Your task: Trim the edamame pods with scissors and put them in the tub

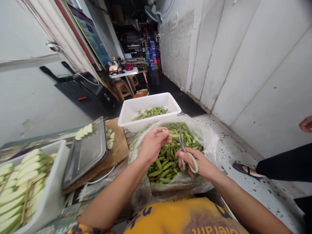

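Between the fingers of my left hand [154,143] is a green edamame pod [174,135], held out sideways above the bag. My right hand [195,159] grips a pair of scissors [194,164] with pale green handles. Their blades are parted and reach up to the free end of the pod. Under both hands lies a clear plastic bag [211,143] with its mouth spread wide, full of loose edamame pods [168,165]. Just behind it stands a white plastic tub [129,120] with a smaller heap of pods [154,112] on its bottom.
At left are a metal tray [85,159] with skewered pale slices [84,131], a wooden board [119,130], and a white bin [59,165] of more skewers. Another person's leg [285,165] and hand [306,124] show at right. A small table [125,73] and stools [122,89] stand farther back.
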`<state>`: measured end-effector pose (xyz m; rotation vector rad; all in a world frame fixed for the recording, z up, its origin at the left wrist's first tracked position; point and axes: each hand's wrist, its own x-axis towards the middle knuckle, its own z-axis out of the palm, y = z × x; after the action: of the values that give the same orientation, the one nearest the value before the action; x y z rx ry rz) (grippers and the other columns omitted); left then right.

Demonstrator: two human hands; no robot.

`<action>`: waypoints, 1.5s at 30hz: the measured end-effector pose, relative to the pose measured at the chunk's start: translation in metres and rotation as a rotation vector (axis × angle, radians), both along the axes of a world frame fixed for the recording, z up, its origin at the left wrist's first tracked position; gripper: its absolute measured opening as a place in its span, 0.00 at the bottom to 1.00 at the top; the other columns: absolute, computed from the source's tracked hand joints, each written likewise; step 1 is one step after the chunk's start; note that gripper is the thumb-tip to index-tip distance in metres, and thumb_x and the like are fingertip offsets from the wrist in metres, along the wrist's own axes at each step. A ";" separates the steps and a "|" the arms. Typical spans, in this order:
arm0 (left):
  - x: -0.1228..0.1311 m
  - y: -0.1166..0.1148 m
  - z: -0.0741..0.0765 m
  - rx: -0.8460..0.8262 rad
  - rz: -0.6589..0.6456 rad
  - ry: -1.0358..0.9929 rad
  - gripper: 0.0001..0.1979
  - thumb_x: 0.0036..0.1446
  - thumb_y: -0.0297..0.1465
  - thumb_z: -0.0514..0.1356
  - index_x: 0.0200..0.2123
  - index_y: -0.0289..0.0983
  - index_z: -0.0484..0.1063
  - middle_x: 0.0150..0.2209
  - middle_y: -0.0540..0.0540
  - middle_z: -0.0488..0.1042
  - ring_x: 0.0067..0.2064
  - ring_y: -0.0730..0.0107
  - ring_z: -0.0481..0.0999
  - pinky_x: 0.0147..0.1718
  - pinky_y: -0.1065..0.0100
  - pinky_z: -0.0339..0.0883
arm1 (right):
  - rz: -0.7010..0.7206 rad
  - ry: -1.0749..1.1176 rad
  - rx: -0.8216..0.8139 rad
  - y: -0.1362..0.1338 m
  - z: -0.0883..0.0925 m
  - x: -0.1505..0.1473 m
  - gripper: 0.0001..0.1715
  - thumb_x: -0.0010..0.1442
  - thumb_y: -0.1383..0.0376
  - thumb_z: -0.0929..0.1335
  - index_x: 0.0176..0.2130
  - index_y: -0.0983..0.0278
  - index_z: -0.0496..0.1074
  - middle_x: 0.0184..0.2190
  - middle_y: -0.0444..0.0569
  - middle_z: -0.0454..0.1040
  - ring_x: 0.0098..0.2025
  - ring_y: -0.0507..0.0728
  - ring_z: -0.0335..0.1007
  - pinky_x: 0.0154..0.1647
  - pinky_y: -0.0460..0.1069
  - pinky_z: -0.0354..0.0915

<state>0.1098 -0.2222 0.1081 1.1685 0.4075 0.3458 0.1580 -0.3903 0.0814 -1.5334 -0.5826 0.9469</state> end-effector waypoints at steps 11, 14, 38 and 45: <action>-0.008 -0.003 -0.007 0.223 -0.015 0.067 0.15 0.51 0.33 0.64 0.44 0.38 0.73 0.35 0.47 0.80 0.37 0.66 0.75 0.39 0.66 0.67 | -0.067 0.090 -0.014 0.002 -0.005 0.003 0.27 0.52 0.44 0.69 0.28 0.65 0.67 0.14 0.39 0.63 0.12 0.45 0.52 0.09 0.40 0.43; -0.003 0.012 -0.003 0.300 -0.017 0.085 0.13 0.52 0.34 0.63 0.42 0.36 0.73 0.37 0.45 0.80 0.35 0.67 0.75 0.33 0.68 0.66 | -0.077 0.154 0.022 -0.003 -0.007 0.004 0.27 0.52 0.44 0.69 0.29 0.65 0.68 0.15 0.40 0.64 0.14 0.47 0.56 0.10 0.40 0.47; 0.021 0.051 0.003 1.268 -0.260 0.273 0.07 0.48 0.37 0.65 0.26 0.39 0.77 0.25 0.49 0.75 0.29 0.66 0.71 0.34 0.67 0.58 | 0.005 0.064 0.034 -0.014 -0.008 0.002 0.27 0.56 0.44 0.66 0.36 0.65 0.67 0.21 0.43 0.68 0.19 0.49 0.61 0.12 0.41 0.54; -0.004 0.008 0.020 1.355 -0.310 0.167 0.07 0.51 0.35 0.64 0.30 0.38 0.78 0.29 0.50 0.77 0.31 0.72 0.71 0.32 0.70 0.59 | 0.060 -0.022 -0.008 -0.012 -0.009 0.002 0.25 0.57 0.45 0.65 0.35 0.65 0.68 0.21 0.41 0.68 0.14 0.45 0.54 0.11 0.41 0.53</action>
<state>0.1055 -0.2142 0.1282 2.5602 0.0773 0.2299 0.1598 -0.4027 0.0723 -1.5429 -0.6440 0.9797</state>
